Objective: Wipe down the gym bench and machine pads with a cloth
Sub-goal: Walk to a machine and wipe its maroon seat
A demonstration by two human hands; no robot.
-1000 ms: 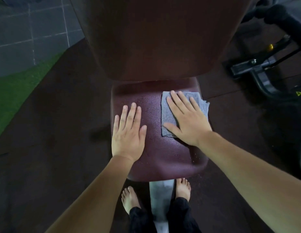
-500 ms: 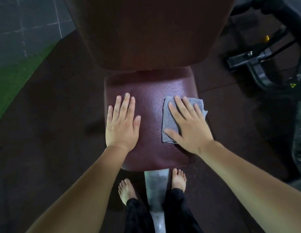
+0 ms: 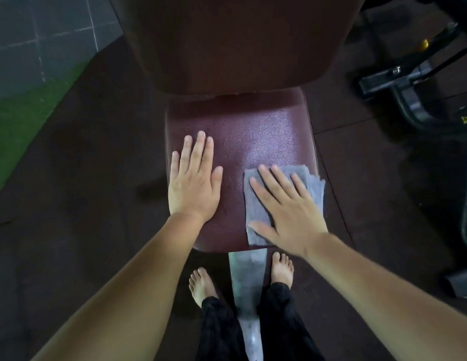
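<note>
A dark red seat pad (image 3: 253,136) fills the middle of the view, with the darker back pad (image 3: 235,40) rising behind it. A folded grey cloth (image 3: 256,204) lies on the seat's near right corner. My right hand (image 3: 287,212) presses flat on the cloth with straight, spread fingers. My left hand (image 3: 194,178) rests flat on the bare left side of the seat, fingers straight and together.
A grey metal frame beam (image 3: 246,282) runs from under the seat between my bare feet. Black machine parts (image 3: 409,82) stand at the right. Dark rubber flooring surrounds the bench; green turf (image 3: 24,118) and grey tiles lie far left.
My right hand has slid the cloth toward me, from the seat's far right part to its near right corner. The left hand has stayed flat on the seat's left side.
</note>
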